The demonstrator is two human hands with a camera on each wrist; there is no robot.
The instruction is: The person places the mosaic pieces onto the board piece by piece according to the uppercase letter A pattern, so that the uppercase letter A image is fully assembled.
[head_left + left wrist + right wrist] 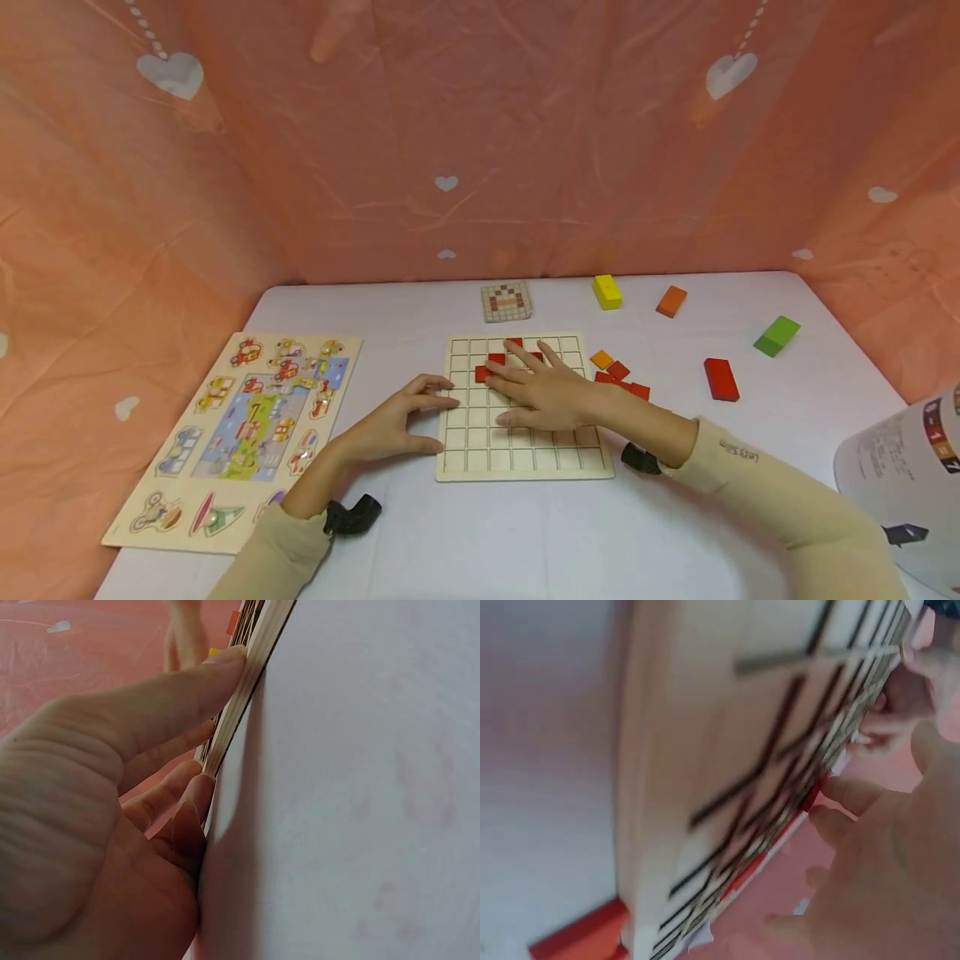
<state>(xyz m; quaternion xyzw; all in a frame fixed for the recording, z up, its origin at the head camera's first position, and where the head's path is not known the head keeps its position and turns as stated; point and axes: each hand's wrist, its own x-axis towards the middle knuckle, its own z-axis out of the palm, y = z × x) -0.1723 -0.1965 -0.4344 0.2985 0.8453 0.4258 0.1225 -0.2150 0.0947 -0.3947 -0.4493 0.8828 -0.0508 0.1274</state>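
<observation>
The right hand (543, 392) is lying flat on the grid board (522, 461), its straight fingers (504, 377) pressing the red tiles (497, 360) in the far rows, gripping nothing. A sideways drag could be knocking those tiles out of their squares. The left hand (397, 421) is bracing the board's left edge with loosely curled fingers (187, 682); the pale wooden board is sitting mid-desk (480, 533), mostly unfilled.

Red tiles (496, 360) on pale gridded board (525, 454)
</observation>
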